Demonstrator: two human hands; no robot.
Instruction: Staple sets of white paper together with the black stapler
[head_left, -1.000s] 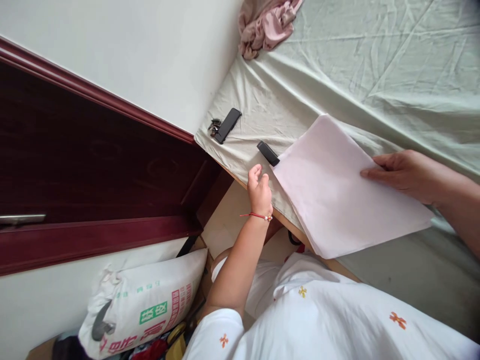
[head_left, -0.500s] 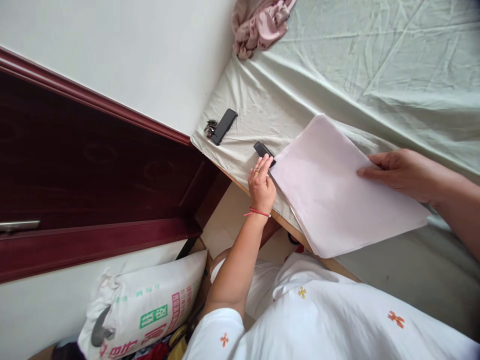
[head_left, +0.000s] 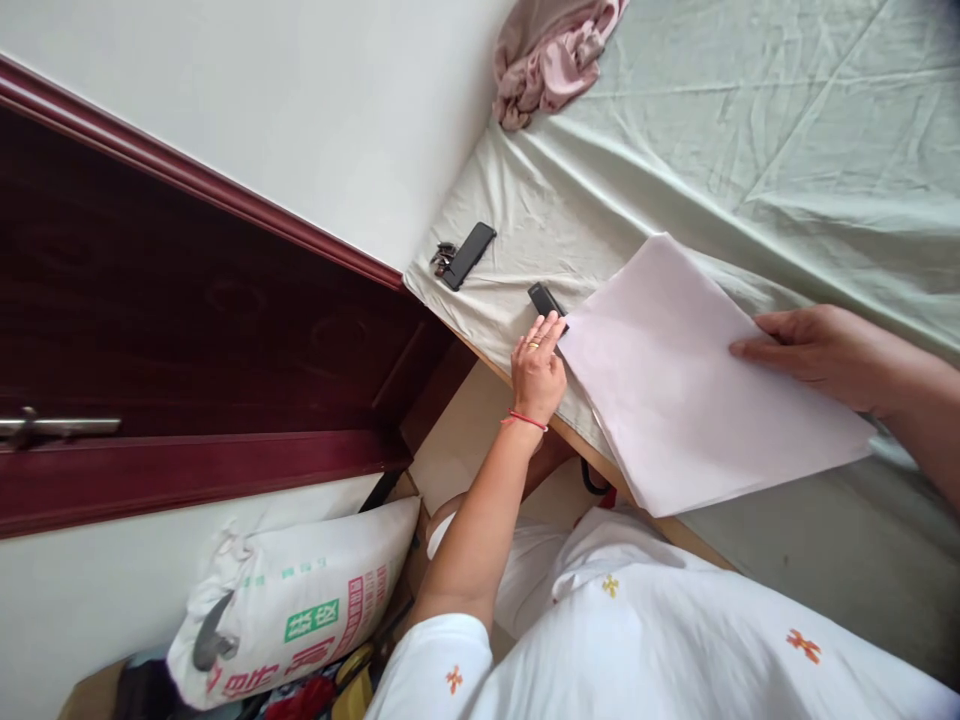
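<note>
A stack of white paper (head_left: 705,390) lies on the green sheet (head_left: 615,190), its near corner over the wooden edge. My right hand (head_left: 795,345) pinches the stack's right side, thumb on top and fingers beneath. A black stapler-like object (head_left: 546,300) sits at the paper's left corner. My left hand (head_left: 538,365), with a ring and a red bracelet, has its fingers together over the near end of that black object, pressing on it at the corner.
A black phone-like item (head_left: 470,256) and a small bunch of keys or clips (head_left: 444,259) lie farther left. Crumpled pink cloth (head_left: 551,65) is at the back. A dark red door (head_left: 187,330) and a printed white sack (head_left: 300,600) are at left.
The view has shifted slightly, so the bed and the things on it appear farther right. Both hands keep the same places on the paper and the black object.
</note>
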